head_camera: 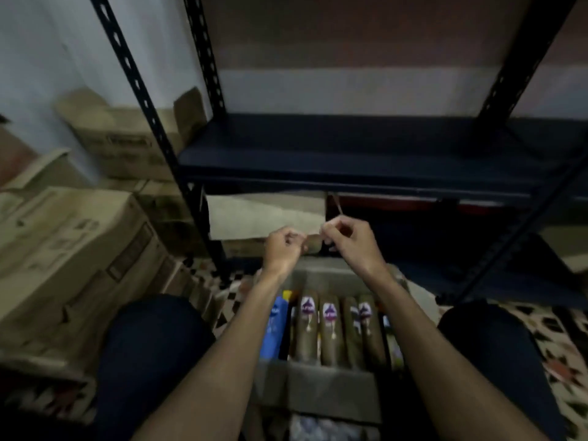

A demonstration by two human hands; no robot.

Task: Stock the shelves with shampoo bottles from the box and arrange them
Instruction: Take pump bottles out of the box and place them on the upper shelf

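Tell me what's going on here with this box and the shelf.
A person has an open box between the knees, facing a dark metal shelf. Brown bottles and a blue bottle lie side by side in the box. The left hand and right hand are raised over its far edge, fingers curled, close together; it is too blurred to tell whether they pinch anything. No bottle shows on the shelf yet.

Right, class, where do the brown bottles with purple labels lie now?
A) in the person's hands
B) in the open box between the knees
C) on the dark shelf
B: the brown bottles lie side by side in the box, none on the shelf.
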